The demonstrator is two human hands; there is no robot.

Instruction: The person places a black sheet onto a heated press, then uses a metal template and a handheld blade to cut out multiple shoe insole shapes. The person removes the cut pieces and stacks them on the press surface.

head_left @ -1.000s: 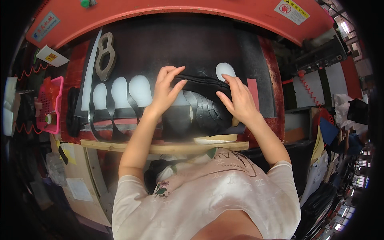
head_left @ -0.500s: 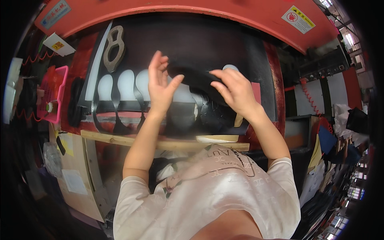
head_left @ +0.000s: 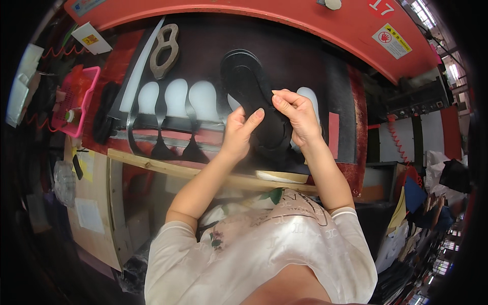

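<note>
White rounded shapes [head_left: 203,100] flank the black soles [head_left: 246,76].

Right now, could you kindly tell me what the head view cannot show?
In the head view:
Rightmost white piece: partly hidden by the right hand.
Black insole: underside hidden by its top.
Red beam: cut off by the top edge.
Pink basket: contents too small to identify.

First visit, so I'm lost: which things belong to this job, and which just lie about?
Seemingly in the job:
black sole-shaped pieces, held by left hand and right hand;
white sole-shaped pieces

Seemingly lying about:
pink basket;
clear plastic bag
</note>
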